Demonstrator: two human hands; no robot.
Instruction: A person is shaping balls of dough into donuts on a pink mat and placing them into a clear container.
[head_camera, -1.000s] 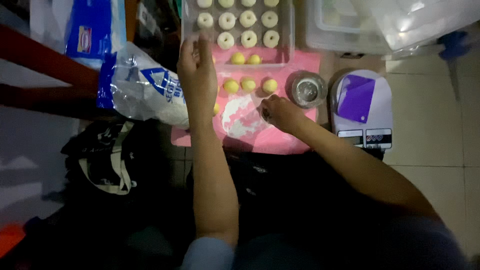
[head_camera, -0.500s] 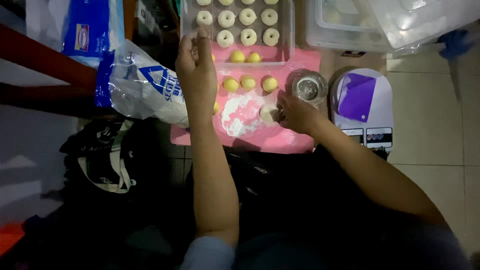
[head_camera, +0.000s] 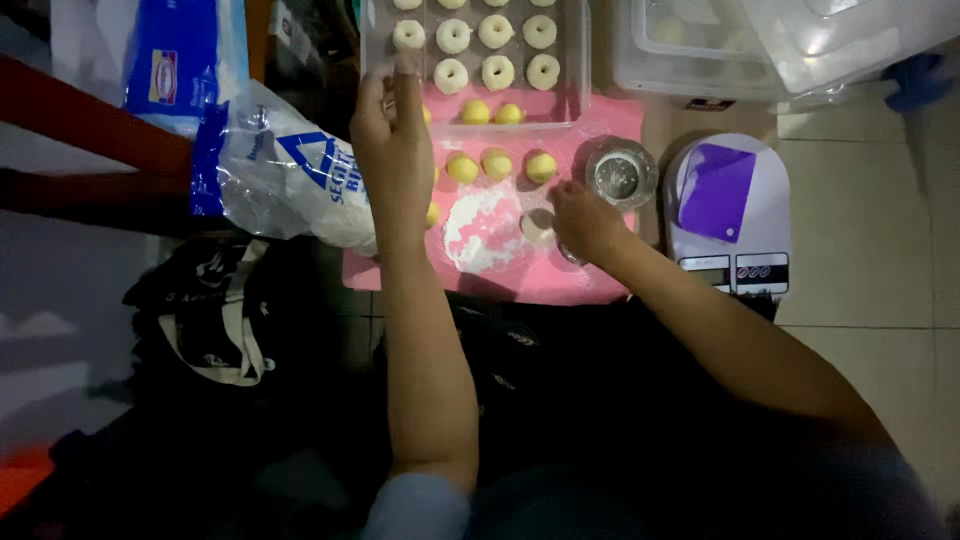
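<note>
My left hand (head_camera: 395, 130) reaches up over the pink mat (head_camera: 590, 275), its fingertips at the near left corner of a clear tray (head_camera: 578, 60) of pale dough rings (head_camera: 497, 72). Its back hides whatever is under the fingers. My right hand (head_camera: 582, 220) rests low on the mat with its fingers on a small flat dough piece (head_camera: 538, 226), just right of a white flour patch (head_camera: 480, 230). Yellow dough balls (head_camera: 497, 162) lie in a row between the hands.
A small shiny cup (head_camera: 620, 178) stands above my right hand. Right of it is a white kitchen scale (head_camera: 745, 270) with a purple scraper (head_camera: 715, 190). A flour bag (head_camera: 290, 170) lies left of the mat, clear plastic boxes (head_camera: 760, 50) sit top right, and a black bag (head_camera: 215, 320) lies lower left.
My right hand moved right from the flour patch toward the cup, then came back a little to the flat dough piece. My left hand has stayed at the tray corner.
</note>
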